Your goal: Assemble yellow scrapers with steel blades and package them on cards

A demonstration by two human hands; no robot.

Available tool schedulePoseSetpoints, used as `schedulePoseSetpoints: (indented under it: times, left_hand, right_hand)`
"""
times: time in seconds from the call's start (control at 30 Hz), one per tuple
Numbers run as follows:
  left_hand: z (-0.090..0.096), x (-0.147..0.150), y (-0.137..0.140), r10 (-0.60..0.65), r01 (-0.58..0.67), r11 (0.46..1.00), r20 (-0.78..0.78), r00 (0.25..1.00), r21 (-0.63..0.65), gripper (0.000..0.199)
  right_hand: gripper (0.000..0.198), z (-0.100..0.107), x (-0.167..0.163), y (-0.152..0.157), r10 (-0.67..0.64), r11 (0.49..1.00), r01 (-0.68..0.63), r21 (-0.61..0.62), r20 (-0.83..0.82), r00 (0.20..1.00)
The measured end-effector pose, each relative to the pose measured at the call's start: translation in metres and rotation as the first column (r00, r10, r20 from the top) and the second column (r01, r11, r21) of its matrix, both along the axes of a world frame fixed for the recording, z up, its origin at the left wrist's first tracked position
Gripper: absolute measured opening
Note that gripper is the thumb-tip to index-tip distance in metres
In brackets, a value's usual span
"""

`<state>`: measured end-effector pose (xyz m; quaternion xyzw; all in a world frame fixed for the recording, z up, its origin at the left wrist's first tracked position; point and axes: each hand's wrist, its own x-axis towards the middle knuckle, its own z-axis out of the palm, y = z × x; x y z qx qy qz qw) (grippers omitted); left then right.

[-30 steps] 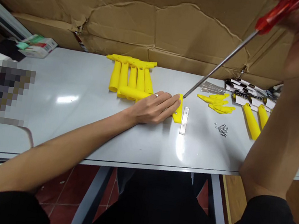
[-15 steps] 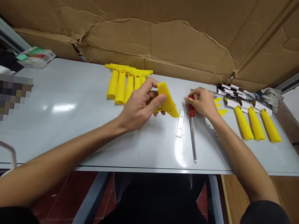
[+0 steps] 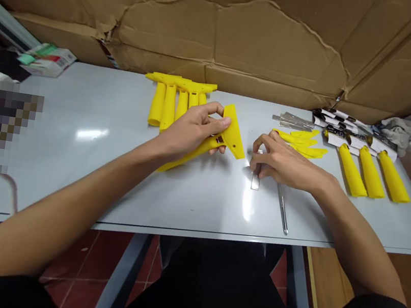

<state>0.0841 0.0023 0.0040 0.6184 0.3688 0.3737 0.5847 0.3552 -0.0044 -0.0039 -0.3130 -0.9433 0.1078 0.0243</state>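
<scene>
My left hand (image 3: 196, 128) is wrapped round a yellow plastic scraper handle (image 3: 234, 136), its wide T-shaped head tilted up to the right. On the table to its right, my right hand (image 3: 279, 161) has its thumb and fingers pinched on a small flat metal blade (image 3: 255, 183). The fingers cover the blade's upper part. Under the same hand lies a screwdriver, of which the metal shaft (image 3: 283, 212) shows; its grip is hidden. Thin yellow plastic pieces (image 3: 312, 152) lie just beyond the right hand.
Several yellow handles (image 3: 156, 105) stand in a row at the back. Metal strips (image 3: 295, 120) lie behind the yellow pieces. At the right are scrapers with yellow handles (image 3: 355, 171) and black-and-white sleeves, beside a grey cloth (image 3: 397, 132). A box (image 3: 51, 61) sits far left; cardboard (image 3: 170, 28) backs the table.
My right hand has left the screwdriver's red grip and come onto the metal blade. The handle in my left hand has turned, so its grip now shows. The view has shifted slightly.
</scene>
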Motion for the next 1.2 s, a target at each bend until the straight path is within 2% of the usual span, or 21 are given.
schedulePoseSetpoints:
  times: [0.13, 0.27, 0.37, 0.43, 0.5, 0.63, 0.7, 0.73, 0.8, 0.87, 0.9, 0.97, 1.07, 1.2]
  left_hand:
    - [0.003, 0.005, -0.004, -0.002, -0.001, 0.997, -0.036, 0.999, -0.078, 0.042]
    - [0.003, 0.006, -0.005, 0.000, -0.006, 0.995, -0.053, 0.999, -0.101, 0.041]
    - [0.002, 0.003, -0.002, 0.004, -0.007, 0.996, -0.034, 0.999, -0.085, 0.038]
    - [0.001, -0.001, 0.002, 0.011, -0.009, 0.998, 0.020, 1.000, -0.069, 0.036]
    - [0.002, -0.005, 0.006, 0.013, -0.008, 0.998, 0.081, 0.997, -0.070, 0.034]
    - [0.007, -0.013, 0.011, -0.001, 0.012, 0.996, 0.129, 0.992, -0.087, 0.032]
    - [0.009, -0.016, 0.012, 0.003, 0.005, 0.998, 0.124, 0.992, -0.067, 0.031]
    - [0.009, -0.016, 0.012, 0.012, -0.006, 0.999, 0.120, 0.993, -0.051, 0.031]
    - [0.008, -0.014, 0.010, 0.023, -0.020, 1.000, 0.115, 0.993, -0.024, 0.032]
    - [0.005, -0.010, 0.005, 0.002, -0.001, 1.000, 0.099, 0.995, -0.012, 0.033]
    - [0.004, -0.007, 0.002, -0.021, 0.021, 1.000, 0.082, 0.996, -0.007, 0.033]
    - [0.003, -0.002, -0.005, -0.078, 0.078, 0.997, 0.041, 0.996, 0.008, 0.033]
    - [0.004, 0.001, -0.012, -0.140, 0.140, 0.990, -0.008, 0.990, 0.031, 0.031]
    - [0.006, 0.001, -0.015, -0.163, 0.166, 0.984, -0.061, 0.985, 0.062, 0.029]
  right_hand:
    - [0.008, -0.009, -0.002, 0.008, 0.027, 0.998, -0.029, -0.063, -0.029, 0.999]
    - [0.006, -0.008, -0.006, 0.009, 0.000, 0.992, -0.011, -0.124, -0.090, 0.996]
    - [0.009, -0.005, -0.010, 0.004, -0.096, 0.995, 0.084, -0.053, -0.278, 0.956]
    - [0.022, -0.002, -0.011, 0.000, -0.139, 0.988, 0.155, -0.002, -0.449, 0.883]
    - [0.030, 0.000, -0.012, -0.002, -0.126, 0.980, 0.191, 0.056, -0.568, 0.813]
    - [0.013, 0.007, -0.009, -0.003, -0.060, 0.970, 0.185, 0.158, -0.582, 0.811]
    - [0.014, 0.012, -0.007, -0.005, -0.167, 0.963, 0.261, 0.072, -0.599, 0.783]
    - [0.017, 0.015, -0.007, -0.006, -0.253, 0.950, 0.312, -0.017, -0.630, 0.734]
    - [0.025, 0.019, -0.009, -0.011, -0.431, 0.897, 0.361, -0.256, -0.693, 0.578]
    - [0.032, 0.020, -0.014, -0.018, -0.554, 0.832, 0.303, -0.464, -0.707, 0.440]
    - [0.033, 0.019, -0.017, -0.022, -0.590, 0.806, 0.258, -0.532, -0.699, 0.405]
    - [0.035, 0.016, -0.024, -0.028, -0.628, 0.770, 0.179, -0.612, -0.681, 0.376]
    - [0.036, 0.010, -0.032, -0.033, -0.646, 0.736, 0.075, -0.673, -0.664, 0.376]
    - [0.033, 0.007, -0.034, -0.036, -0.637, 0.727, 0.019, -0.686, -0.664, 0.393]
